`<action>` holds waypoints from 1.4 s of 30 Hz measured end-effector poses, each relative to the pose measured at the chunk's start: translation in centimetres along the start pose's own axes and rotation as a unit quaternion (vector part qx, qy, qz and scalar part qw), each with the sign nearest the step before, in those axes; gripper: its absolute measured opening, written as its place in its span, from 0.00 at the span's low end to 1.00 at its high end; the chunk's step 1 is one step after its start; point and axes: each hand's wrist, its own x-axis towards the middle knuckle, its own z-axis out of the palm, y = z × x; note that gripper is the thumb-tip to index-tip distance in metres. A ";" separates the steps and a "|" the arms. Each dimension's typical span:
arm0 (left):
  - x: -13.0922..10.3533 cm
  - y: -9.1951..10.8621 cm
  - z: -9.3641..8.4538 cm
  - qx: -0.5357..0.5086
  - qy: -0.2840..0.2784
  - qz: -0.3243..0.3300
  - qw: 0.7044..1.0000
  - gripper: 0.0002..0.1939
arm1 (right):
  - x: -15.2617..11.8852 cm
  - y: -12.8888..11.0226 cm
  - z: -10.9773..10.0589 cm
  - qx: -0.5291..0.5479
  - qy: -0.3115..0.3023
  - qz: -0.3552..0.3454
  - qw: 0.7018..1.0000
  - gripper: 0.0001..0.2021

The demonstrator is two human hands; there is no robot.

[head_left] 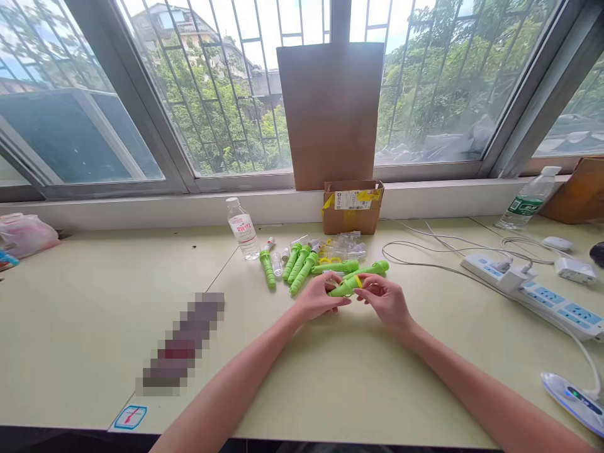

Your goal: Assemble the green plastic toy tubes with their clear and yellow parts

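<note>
Left hand (321, 297): fingers clamped on a stepped green tube (346, 289), near side of the parts cluster. Right hand (389, 303): fingers pinched on the yellow ring (359, 282) at its wide end; full seating unconfirmed. Judged part-assembled. Beyond, more green tubes (301, 275) and loose yellow rings (334, 260) lay apparently unjoined on the pale bench (377, 390). Cardboard box (350, 221) stood behind, below barred windows (221, 94).

Bright daylight is admitted through the windows (226, 94); the sky (312, 19) is overexposed; faint shadows are cast on the table (94, 302), where one patch (182, 343) is pixelated.
</note>
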 end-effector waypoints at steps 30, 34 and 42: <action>-0.3 -0.7 1.0 0.056 0.078 0.044 0.994 0.16 | 1.0 -0.3 -1.3 0.034 -0.001 0.054 0.998 0.21; -0.4 -0.3 1.1 -0.015 0.046 -0.029 0.998 0.20 | 1.0 -0.3 -1.2 0.035 -0.015 0.064 0.997 0.24; -0.3 0.4 0.8 -0.046 0.024 -0.075 0.996 0.20 | 0.8 0.4 -0.7 0.039 0.015 0.038 0.998 0.23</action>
